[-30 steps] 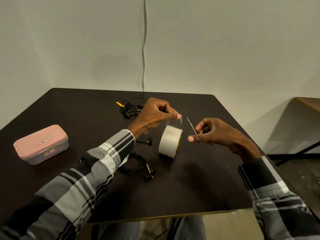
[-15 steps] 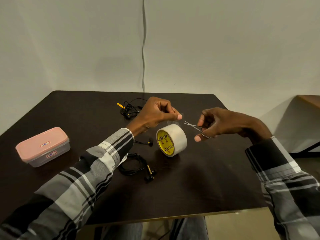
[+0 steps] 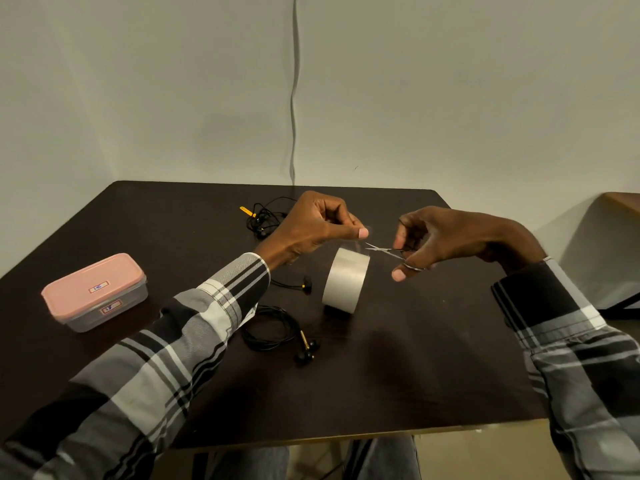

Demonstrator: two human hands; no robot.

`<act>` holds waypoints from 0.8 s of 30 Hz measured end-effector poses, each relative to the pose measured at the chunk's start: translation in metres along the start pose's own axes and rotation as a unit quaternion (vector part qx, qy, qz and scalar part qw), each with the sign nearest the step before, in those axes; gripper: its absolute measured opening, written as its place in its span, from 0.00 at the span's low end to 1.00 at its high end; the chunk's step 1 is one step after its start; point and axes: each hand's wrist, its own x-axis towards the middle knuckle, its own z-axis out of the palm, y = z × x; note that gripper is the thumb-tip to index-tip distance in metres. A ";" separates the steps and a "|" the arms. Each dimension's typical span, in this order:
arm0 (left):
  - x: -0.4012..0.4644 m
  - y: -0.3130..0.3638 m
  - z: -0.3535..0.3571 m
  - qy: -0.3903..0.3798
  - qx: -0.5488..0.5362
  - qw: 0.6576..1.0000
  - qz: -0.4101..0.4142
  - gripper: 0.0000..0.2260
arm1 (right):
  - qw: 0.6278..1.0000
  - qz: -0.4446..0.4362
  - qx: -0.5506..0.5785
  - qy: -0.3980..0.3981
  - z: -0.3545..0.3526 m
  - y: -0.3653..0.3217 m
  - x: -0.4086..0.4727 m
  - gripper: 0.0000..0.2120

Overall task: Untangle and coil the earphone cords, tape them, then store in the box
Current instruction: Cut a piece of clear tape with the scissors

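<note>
Since half a second ago the tape roll [image 3: 346,279] has turned, so its yellow core label faces away and only the pale outer band shows; it stands on edge on the table [image 3: 398,368], and the scissors [image 3: 388,251] have closed in toward the strip above it.

Nearest, a coiled earphone [image 3: 277,332] lies flat on the table, its black buds and gold plug at the right of the coil. Just beyond it a single bud [image 3: 307,284] on a thin cord lies left of the roll.

Over the roll, the left hand [image 3: 313,228] pinches the free end of the clear strip between thumb and curled fingers, holding it up from the roll. The right hand [image 3: 446,242] grips the scissors, thumb and fingers through the rings; the blades point left at the strip, slightly parted, with their tips just beside the top of the roll.

Well to the left sits the box [image 3: 95,292], pink lid on. Farthest back, behind the left hand, a tangled earphone [image 3: 265,218] with a yellow tag lies on the table.
</note>
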 end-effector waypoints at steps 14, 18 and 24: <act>-0.004 0.005 -0.007 -0.034 -0.001 0.999 0.000 0.07 | 1.000 -0.020 -0.011 -0.005 -0.004 -0.008 0.006 0.16; -0.006 0.006 -0.005 -0.020 -0.028 0.999 0.000 0.07 | 1.000 -0.026 -0.010 0.006 0.000 -0.006 0.006 0.13; -0.012 -0.002 -0.001 -0.002 -0.141 0.990 -0.025 0.08 | 0.999 -0.033 0.023 0.014 0.005 -0.001 0.003 0.14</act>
